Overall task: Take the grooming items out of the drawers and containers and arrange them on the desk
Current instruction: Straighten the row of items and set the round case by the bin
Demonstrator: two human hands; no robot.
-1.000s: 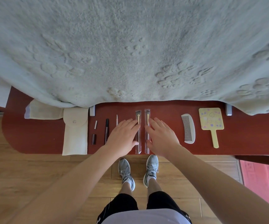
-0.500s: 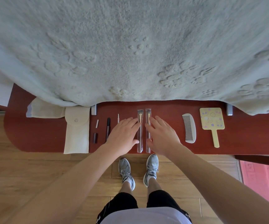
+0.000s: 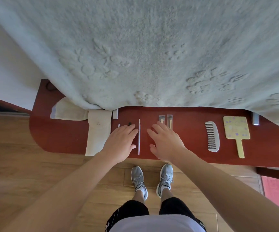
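Left hand (image 3: 121, 139) and right hand (image 3: 166, 141): held flat with fingers extended, nothing grasped, one on either side of the slim white stick (image 3: 139, 136) on the desk (image 3: 65, 134). Two wrapped brushes (image 3: 165, 120) are laid just right of the stick, partly covered by the right fingers. Comb (image 3: 212, 136) and hand mirror (image 3: 235, 133) are set well right of it.

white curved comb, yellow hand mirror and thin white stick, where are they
white curved comb (image 3: 216, 136), head view, solid spine
yellow hand mirror (image 3: 236, 129), head view, patterned face
thin white stick (image 3: 139, 140), head view, mid-shaft
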